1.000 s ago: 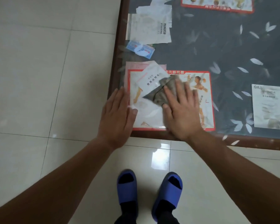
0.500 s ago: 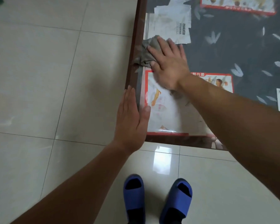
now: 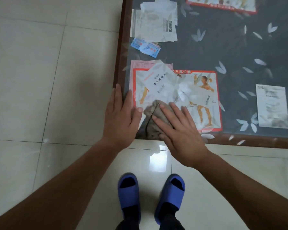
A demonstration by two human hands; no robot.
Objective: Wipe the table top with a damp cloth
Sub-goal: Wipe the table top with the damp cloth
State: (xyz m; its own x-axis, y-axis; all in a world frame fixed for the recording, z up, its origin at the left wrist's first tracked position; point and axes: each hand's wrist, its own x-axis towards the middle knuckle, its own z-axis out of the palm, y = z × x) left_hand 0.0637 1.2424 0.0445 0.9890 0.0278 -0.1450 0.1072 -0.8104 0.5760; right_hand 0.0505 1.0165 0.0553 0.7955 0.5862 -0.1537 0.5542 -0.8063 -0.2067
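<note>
Glass table top (image 3: 223,47) | cloth (image 3: 150,109) grey-brown, crumpled | right hand (image 3: 181,130) pressing it

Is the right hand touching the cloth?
Touching. The head view shows the right hand lying flat on the cloth, its straight fingers pressing it onto the table corner.

Dim, soft light; glare on the floor (image 3: 157,163).
</note>
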